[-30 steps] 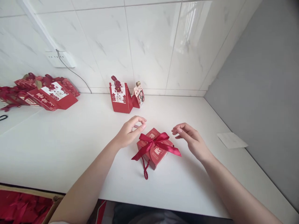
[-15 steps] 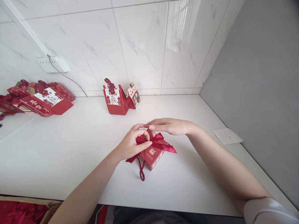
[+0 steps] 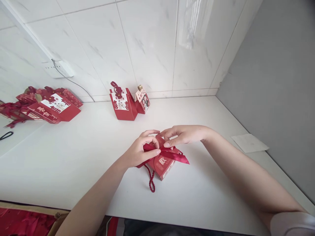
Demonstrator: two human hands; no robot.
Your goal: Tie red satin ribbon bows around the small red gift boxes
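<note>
A small red gift box (image 3: 163, 168) with pale printed characters lies on the white table in front of me. Dark red satin ribbon (image 3: 181, 158) crosses its top, one tail reaching out to the right. My left hand (image 3: 140, 150) pinches the ribbon at the crossing between thumb and forefinger. From the right, my right hand (image 3: 185, 135) bends over the box, its thumb and fingers closed on the ribbon's upper right part; its fingertips are partly hidden. A twisted red cord loop (image 3: 152, 184) hangs from the box's near left side onto the table.
Two finished-looking red boxes, a larger one (image 3: 124, 109) and a smaller one (image 3: 143, 101), stand by the tiled wall. Several red boxes (image 3: 55, 106) are piled at left. A white paper (image 3: 249, 143) lies near the grey partition (image 3: 278, 82). Red material fills a carton (image 3: 59, 216) below.
My right hand has drawn its fingers in and lowered its thumb onto the ribbon. My left hand keeps its pinch at the crossing. The view has shifted slightly.
</note>
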